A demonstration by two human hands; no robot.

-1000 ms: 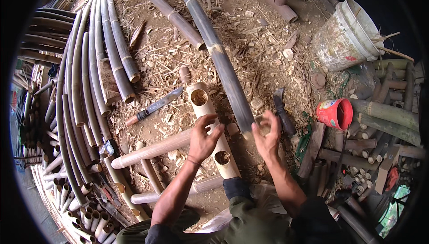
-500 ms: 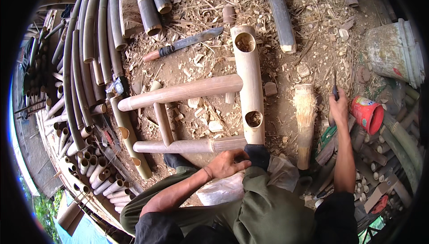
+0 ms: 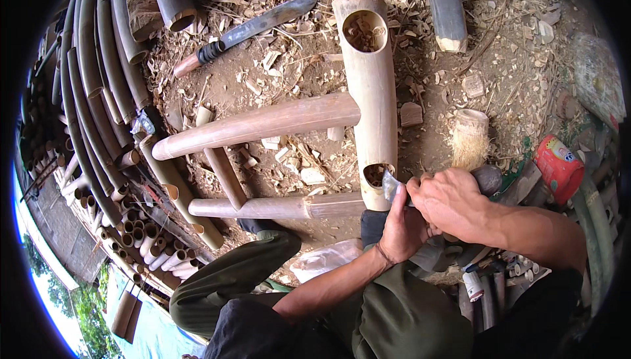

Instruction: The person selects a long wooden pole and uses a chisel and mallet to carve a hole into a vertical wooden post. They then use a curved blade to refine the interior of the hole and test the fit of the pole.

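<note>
Showing both hands now brought together w/ a short grey metal blade (image 3: 390,185), left hand (image 3: 402,226) and right hand (image 3: 453,202) closed on it, at the lower round hole of the pale upright bamboo tube (image 3: 372,89), where 0.5 s ago they were well apart, so cutting at that hole is judged begun.

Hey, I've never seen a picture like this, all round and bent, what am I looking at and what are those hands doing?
This view comes from a wide fisheye camera worn on a person's head, looking down, so straight edges curve near the rim. There is no machine: the two forearms from the lower edge are the person's own. The right hand grips a small blade, its tip at the lower hole of a thick bamboo tube lying on the dirt. The left hand sits just under the right, by the blade. Two thinner poles meet the tube from the left. A machete lies in the wood chips, cut bamboo is stacked at left, and a red can sits at right.
</note>
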